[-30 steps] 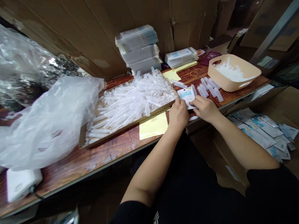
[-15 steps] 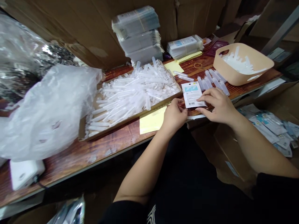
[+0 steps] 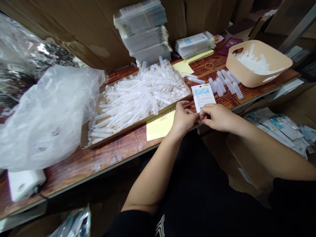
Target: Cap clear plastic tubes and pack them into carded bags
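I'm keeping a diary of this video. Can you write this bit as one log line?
left hand: pinches packet's near edge | right hand: same | packet: flat on table | tube tray: left of it

bare table strip (image 3: pixel 222 98) beyond packet, tube tray (image 3: pixel 138 98) crowding left, basket (image 3: pixel 258 62) right

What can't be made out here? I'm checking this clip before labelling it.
- Head view: the near edge of the printed packet is covered by both hands, the left hand and right hand.
- Packet print: too small to read.
- Beige basket: white contents too blurred to identify.
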The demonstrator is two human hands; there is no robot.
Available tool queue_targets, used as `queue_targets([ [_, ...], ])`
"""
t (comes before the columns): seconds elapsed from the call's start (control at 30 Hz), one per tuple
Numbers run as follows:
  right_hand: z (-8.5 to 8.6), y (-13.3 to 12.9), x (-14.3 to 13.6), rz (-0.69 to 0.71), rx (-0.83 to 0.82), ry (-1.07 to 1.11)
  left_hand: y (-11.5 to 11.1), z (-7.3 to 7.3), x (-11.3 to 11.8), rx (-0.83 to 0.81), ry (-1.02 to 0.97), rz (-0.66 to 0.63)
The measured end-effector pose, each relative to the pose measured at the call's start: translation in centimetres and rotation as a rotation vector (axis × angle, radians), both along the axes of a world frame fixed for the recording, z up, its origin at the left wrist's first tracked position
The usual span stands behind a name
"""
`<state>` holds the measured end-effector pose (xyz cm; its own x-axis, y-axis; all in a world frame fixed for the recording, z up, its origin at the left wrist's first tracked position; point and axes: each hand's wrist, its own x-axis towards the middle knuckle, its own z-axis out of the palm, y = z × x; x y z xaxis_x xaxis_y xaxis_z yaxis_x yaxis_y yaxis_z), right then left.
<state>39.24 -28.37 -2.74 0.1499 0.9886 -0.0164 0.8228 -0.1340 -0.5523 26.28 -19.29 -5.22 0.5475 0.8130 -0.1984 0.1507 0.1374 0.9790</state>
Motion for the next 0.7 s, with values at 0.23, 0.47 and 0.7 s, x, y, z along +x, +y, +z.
queue_targets([
  [0.23,1.8,-1.1,1.0,0.142,-0.021,0.168,-0.1,-0.2,0.1,-0.02,-0.052,0.025],
  [0.47,7.9,-2.7,11.3,-0.338,0.628,0.01,-0.3,0.5,-0.1,-0.142,-0.118,0.043],
  [0.7,8.9,1.1,19.9,-0.708,-0.029,-0.384,-0.7,1.0,-0.3,-0.051,0.018,-0.08],
])
